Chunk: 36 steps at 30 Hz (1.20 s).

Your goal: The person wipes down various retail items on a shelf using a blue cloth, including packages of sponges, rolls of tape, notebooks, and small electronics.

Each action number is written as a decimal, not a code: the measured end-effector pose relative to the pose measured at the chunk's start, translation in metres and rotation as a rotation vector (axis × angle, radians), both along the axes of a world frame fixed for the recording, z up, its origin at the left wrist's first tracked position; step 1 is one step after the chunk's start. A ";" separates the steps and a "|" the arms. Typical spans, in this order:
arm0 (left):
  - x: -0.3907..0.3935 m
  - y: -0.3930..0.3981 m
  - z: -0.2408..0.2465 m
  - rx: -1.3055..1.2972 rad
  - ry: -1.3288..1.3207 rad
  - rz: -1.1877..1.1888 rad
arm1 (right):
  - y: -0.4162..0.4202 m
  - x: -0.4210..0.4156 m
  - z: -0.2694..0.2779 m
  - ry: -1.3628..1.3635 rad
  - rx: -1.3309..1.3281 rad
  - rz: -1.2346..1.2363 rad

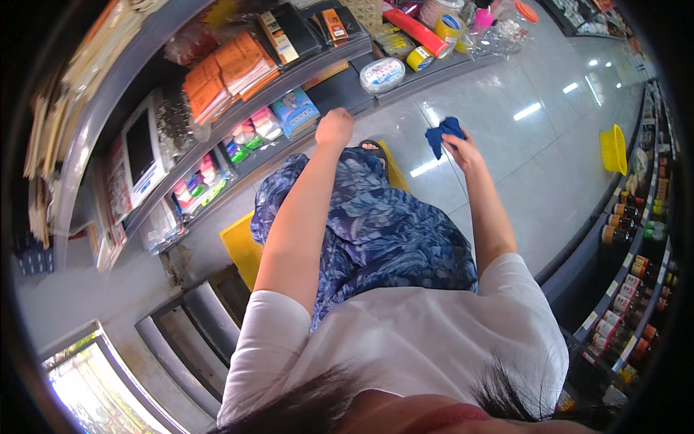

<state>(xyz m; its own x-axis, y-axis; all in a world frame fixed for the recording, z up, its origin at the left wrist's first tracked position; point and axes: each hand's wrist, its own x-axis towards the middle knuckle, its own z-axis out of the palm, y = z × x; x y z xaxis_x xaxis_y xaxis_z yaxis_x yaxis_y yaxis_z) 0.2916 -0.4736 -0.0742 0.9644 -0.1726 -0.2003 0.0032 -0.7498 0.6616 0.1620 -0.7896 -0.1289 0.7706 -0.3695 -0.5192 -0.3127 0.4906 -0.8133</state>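
Note:
A crumpled dark blue cloth (448,130) is pinched between the thumb and fingers of my right hand (462,151), held out over the floor tiles. My left hand (334,126) is over the front edge of the bottom shelf (339,100), its back turned up and its fingers curled under. What lies beneath those fingers is hidden. Just left of it stands a blue picture box (295,112). To its upper right, on the same shelf, sits an oval clear plastic tub (382,75) with a printed lid.
Orange paper packets (230,76) and black folders (287,32) lie on the shelf above. Tape rolls (420,58) and a red roll (415,31) sit farther right. A yellow stool (238,241) is under me. A yellow basket (612,149) and bottle shelves (623,233) stand right.

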 end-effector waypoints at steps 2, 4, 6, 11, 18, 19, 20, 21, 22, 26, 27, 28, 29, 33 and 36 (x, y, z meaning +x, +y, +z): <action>0.032 -0.021 -0.022 -0.157 0.103 -0.007 | 0.006 0.037 -0.002 -0.006 -0.007 -0.013; 0.063 -0.030 -0.059 -0.247 0.196 0.073 | 0.023 0.077 0.011 0.019 -0.146 -0.002; 0.088 -0.044 -0.082 -0.456 0.438 0.288 | 0.034 0.119 0.018 0.071 -0.287 0.072; 0.132 -0.076 -0.192 -0.539 0.573 0.641 | 0.034 0.242 -0.027 -0.272 -1.287 0.197; 0.161 -0.082 -0.195 -0.483 0.768 0.702 | 0.047 0.282 -0.126 -0.048 -1.784 0.425; 0.158 -0.092 -0.180 -0.564 0.806 0.715 | 0.048 0.280 -0.124 -0.074 -1.743 0.429; 0.154 -0.098 -0.174 -0.647 0.842 0.731 | 0.048 0.278 -0.118 -0.102 -1.702 0.434; 0.159 -0.102 -0.177 -0.721 0.909 0.748 | 0.048 0.278 -0.112 -0.136 -1.664 0.431; 0.158 -0.103 -0.180 -0.782 0.909 0.741 | 0.046 0.276 -0.108 -0.161 -1.618 0.440; 0.161 -0.097 -0.186 -0.971 0.969 0.704 | 0.035 0.274 -0.106 -0.251 -1.475 0.427; 0.162 -0.096 -0.183 -1.005 1.007 0.694 | 0.033 0.273 -0.107 -0.267 -1.451 0.416; 0.163 -0.096 -0.181 -1.007 0.998 0.681 | 0.030 0.274 -0.107 -0.273 -1.411 0.426; 0.165 -0.097 -0.176 -1.008 0.990 0.668 | 0.027 0.275 -0.106 -0.280 -1.371 0.437; 0.168 -0.098 -0.175 -1.030 1.010 0.648 | 0.016 0.278 -0.105 -0.311 -1.255 0.486; 0.171 -0.110 -0.181 -0.608 0.852 0.458 | 0.021 0.273 -0.098 -0.248 -1.266 0.480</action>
